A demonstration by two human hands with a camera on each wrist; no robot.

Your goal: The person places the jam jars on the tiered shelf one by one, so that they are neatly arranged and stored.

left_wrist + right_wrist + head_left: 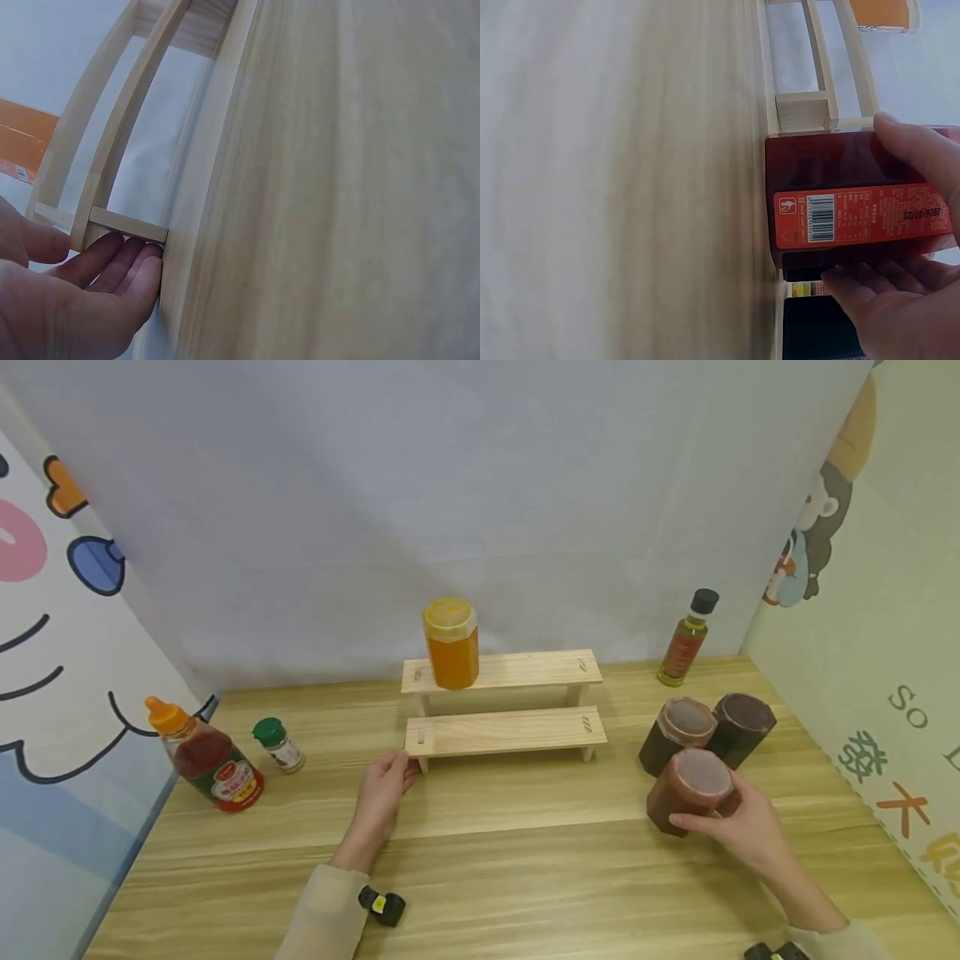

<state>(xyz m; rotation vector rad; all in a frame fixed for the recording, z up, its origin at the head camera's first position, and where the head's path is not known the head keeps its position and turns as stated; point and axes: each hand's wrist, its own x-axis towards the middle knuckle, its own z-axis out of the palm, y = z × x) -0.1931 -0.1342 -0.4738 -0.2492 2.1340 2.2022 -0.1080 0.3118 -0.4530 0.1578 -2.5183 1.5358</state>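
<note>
My left hand (382,789) is at the left end of a two-tier wooden rack (506,732). In the left wrist view its thumb (46,241) meets the end of the lower board and its curled fingers (124,266) lie under it, against the leg. My right hand (742,827) grips a dark red-brown jar (690,789), thumb on the near side and fingers behind. A red label with a barcode (820,217) shows on that jar in the right wrist view. Two similar dark jars, one nearer (678,732) and one farther right (741,727), stand right behind it.
An orange-yellow jar (453,647) stands on the rack's upper tier, at its left. Behind the dark jars is an oil bottle (684,647) with a black cap. A red sauce bottle (213,764) and a green-capped shaker (279,746) stand at the left. Walls enclose the table (487,877).
</note>
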